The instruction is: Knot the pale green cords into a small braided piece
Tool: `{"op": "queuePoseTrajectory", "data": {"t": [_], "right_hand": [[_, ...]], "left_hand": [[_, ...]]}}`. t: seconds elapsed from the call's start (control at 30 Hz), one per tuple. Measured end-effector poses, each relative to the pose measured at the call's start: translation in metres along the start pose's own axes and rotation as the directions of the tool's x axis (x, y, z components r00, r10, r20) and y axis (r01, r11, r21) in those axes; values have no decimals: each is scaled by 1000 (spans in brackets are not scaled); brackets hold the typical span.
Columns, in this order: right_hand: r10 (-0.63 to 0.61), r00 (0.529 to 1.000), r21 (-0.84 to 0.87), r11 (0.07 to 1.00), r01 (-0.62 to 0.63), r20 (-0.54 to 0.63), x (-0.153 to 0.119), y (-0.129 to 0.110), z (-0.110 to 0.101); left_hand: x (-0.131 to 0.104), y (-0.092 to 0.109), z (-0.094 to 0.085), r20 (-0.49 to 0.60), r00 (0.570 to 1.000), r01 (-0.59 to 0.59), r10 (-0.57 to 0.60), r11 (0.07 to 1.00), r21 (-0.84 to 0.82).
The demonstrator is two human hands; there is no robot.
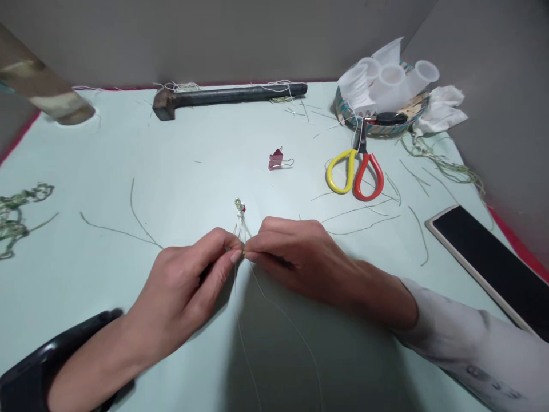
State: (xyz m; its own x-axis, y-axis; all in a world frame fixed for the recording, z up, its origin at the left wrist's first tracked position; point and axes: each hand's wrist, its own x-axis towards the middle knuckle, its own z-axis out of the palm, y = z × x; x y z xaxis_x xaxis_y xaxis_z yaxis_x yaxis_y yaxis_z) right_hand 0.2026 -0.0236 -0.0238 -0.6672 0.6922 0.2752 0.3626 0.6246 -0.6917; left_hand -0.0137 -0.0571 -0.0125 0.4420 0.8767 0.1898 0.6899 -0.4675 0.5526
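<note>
Near the table's middle my left hand (195, 280) and my right hand (295, 252) meet, thumbs and forefingers pinched on thin cords. The pinched spot itself is mostly hidden by the fingertips. Just beyond them, a small knotted piece (238, 205) of pale green and white cord with a red bit lies on the table, its strands running back to my fingers. Two fine threads (266, 298) trail from the pinch toward me. Longer green cord ends (124, 232) stretch out to the left of my left hand, and others extend past my right hand.
A hammer (231, 95) lies along the back edge. Scissors (362, 166) with yellow and red handles lean on a basket (381, 127) of translucent cups (392, 86). A binder clip (278, 160) sits centrally. A phone (493, 263) lies right, knotted green cord (17, 214) left.
</note>
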Motion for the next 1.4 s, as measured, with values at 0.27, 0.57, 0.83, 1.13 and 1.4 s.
{"op": "queuePoseTrajectory", "data": {"t": [0.27, 0.57, 0.83, 1.13, 1.4], "right_hand": [[-52, 997, -62, 997, 55, 50, 1, 7, 6], [-38, 999, 48, 998, 40, -38, 5, 11, 6], [24, 987, 156, 988, 1, -161, 7, 4, 7], [-68, 981, 78, 993, 83, -184, 4, 4, 12], [-163, 973, -79, 985, 152, -161, 4, 8, 16]], "left_hand": [[-4, 7, -9, -260, 961, -6, 92, 949, 315], [-41, 34, 6, -3, 1000, 18, -18, 953, 301], [-36, 40, 10, -62, 971, 236, -229, 963, 128], [-35, 47, -1, 199, 829, 555, -523, 726, -406], [-35, 44, -4, 256, 789, 607, -558, 643, -467]]}}
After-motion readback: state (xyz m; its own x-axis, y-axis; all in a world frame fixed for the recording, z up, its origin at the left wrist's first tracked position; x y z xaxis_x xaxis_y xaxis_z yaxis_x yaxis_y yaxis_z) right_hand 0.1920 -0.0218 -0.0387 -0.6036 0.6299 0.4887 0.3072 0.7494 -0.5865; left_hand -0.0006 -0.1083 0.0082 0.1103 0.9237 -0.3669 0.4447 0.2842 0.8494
